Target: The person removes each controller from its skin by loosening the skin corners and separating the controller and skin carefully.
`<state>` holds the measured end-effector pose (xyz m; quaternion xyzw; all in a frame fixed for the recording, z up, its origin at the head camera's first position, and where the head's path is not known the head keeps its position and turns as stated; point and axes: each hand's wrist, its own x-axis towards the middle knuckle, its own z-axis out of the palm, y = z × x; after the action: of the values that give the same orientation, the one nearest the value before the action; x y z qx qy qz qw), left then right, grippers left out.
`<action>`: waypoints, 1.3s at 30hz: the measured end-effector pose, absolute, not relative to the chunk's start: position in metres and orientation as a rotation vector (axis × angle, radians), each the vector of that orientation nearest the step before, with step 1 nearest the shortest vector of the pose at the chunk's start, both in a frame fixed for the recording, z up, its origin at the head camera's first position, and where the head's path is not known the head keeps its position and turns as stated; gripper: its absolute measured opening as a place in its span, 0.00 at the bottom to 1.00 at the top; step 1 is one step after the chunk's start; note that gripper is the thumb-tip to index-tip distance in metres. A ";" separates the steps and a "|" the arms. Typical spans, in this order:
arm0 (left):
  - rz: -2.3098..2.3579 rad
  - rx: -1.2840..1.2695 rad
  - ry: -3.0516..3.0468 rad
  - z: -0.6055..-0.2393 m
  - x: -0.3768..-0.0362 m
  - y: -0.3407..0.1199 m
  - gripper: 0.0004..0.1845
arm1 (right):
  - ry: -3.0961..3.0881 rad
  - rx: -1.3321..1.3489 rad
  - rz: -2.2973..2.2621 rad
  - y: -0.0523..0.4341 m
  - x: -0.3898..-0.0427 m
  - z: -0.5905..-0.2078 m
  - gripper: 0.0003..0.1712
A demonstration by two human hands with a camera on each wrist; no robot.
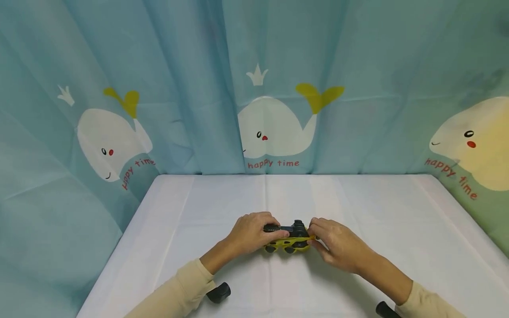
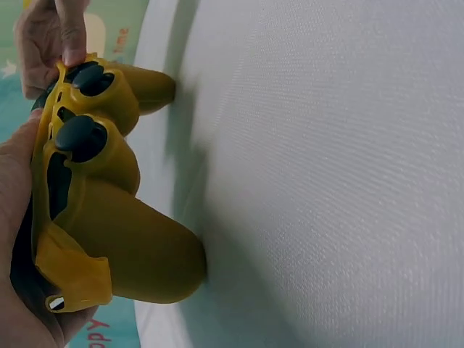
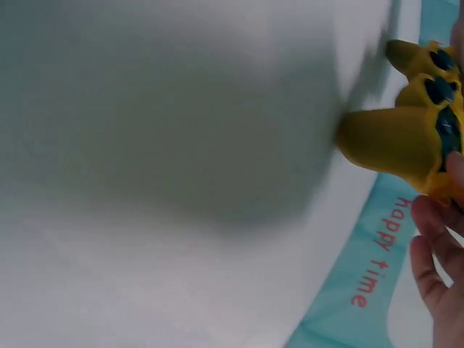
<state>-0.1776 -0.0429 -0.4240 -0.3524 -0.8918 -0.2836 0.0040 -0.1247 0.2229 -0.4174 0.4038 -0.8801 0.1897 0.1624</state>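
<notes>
Pale blue fabric curtains (image 1: 191, 110) printed with white whales are hanging behind a flat table draped in white cloth (image 1: 370, 207); near the middle of that cloth, a black plastic two-stick game controller (image 1: 298, 229) is sitting between both hands, wearing a stretchy-looking yellow cover (image 2: 130, 239), its grips pointing down and seeming to be resting on the cloth; the bare left hand (image 1: 252, 232) is grasping the controller's left end, thumb lying along its upper edge; the bare right hand (image 1: 342, 243) is pinching the cover's edge at the opposite end; beside the left hand, a loose yellow flap with a small hole (image 2: 76, 272) is sticking out from the cover; doing this well is, I am judging, depending on the left hand bracing the body firmly while the right is easing the rim gradually around the corner; tugging hard at one thin strip is risking a tear; both round black thumbsticks (image 2: 75, 135) are poking through their openings, so keeping those holes lined up is mattering too
</notes>
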 end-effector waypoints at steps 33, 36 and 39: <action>-0.754 -1.184 -2.909 -0.417 -0.176 -0.046 0.20 | -2.762 0.774 1.740 0.235 -0.115 -0.429 0.08; -0.750 -1.184 -2.920 -0.416 -0.176 -0.044 0.20 | -2.794 0.600 1.910 0.238 -0.123 -0.426 0.15; -0.745 -1.190 -2.923 -0.414 -0.176 -0.043 0.21 | -2.850 0.518 2.033 0.241 -0.133 -0.428 0.21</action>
<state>-0.1757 -0.0430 -0.4144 -0.3664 -0.9003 -0.2296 -0.0504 -0.1328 0.2406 -0.4281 0.1436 -0.7895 0.5632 -0.1972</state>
